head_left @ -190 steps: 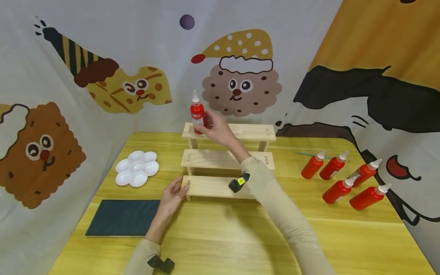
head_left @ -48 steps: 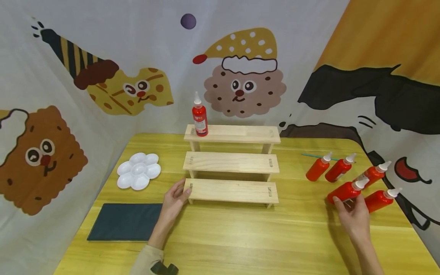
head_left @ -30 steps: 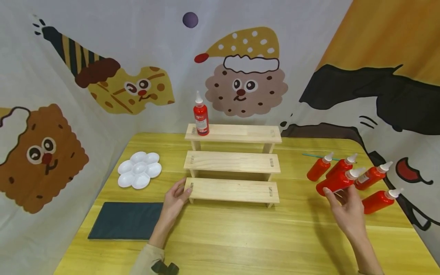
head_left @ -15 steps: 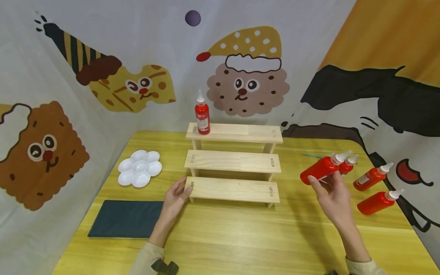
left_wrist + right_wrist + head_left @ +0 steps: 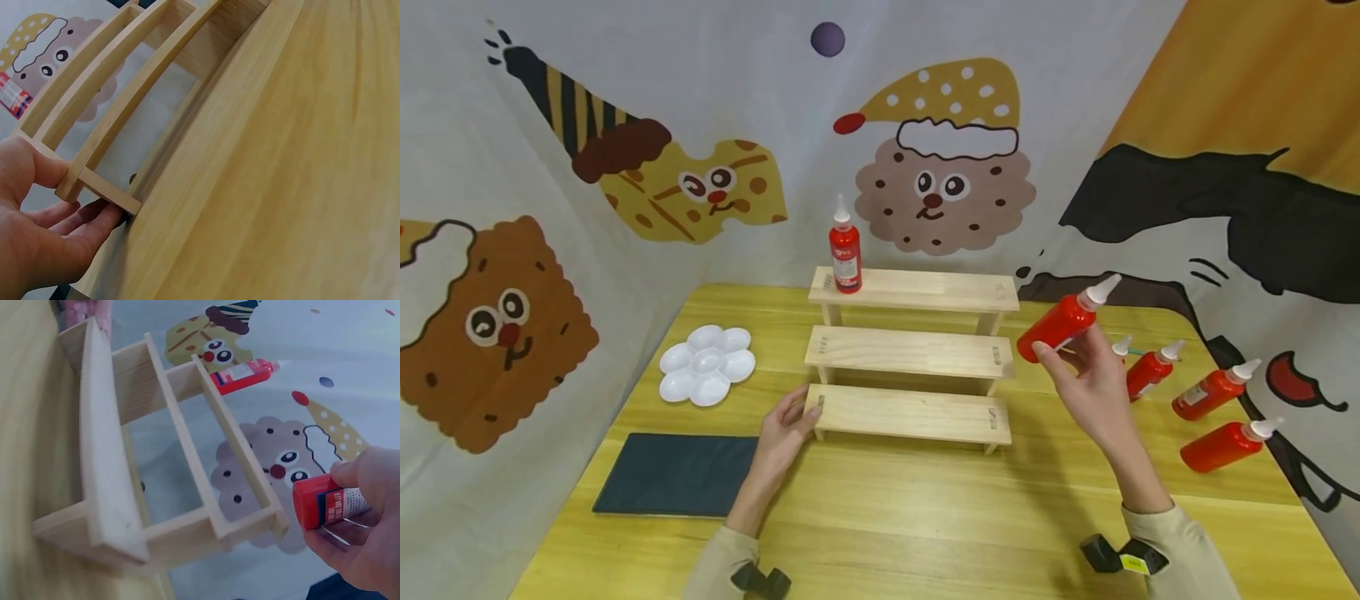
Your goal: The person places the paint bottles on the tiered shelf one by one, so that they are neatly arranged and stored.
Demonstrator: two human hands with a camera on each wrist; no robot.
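In the head view, my right hand (image 5: pixel 1096 392) pinches a red paint bottle (image 5: pixel 1058 323) with a white nozzle, lifted to the right of a three-step wooden shelf (image 5: pixel 910 350). The bottle tilts, its nozzle pointing up and right; the right wrist view shows its base (image 5: pixel 306 503) toward the shelf. My left hand (image 5: pixel 782 437) grips the left end of the lowest step. In the left wrist view the thumb (image 5: pixel 49 170) lies at the board's edge and the fingers (image 5: pixel 94 228) reach behind the leg. A matching bottle (image 5: pixel 846 260) stands upright at the top step's left end.
Several more red bottles (image 5: pixel 1221 447) stand on the table at right, one partly hidden behind my right hand. A thin teal brush (image 5: pixel 1138 352) lies behind them. At left are a white flower-shaped palette (image 5: pixel 706 362) and a dark rectangular board (image 5: pixel 676 475). A cartoon-printed curtain (image 5: pixel 737 67) hangs behind.
My right hand let go of the first bottle on the top step, took another from the group at right, and raised it leftward toward the shelf. My left hand stays on the lowest step.
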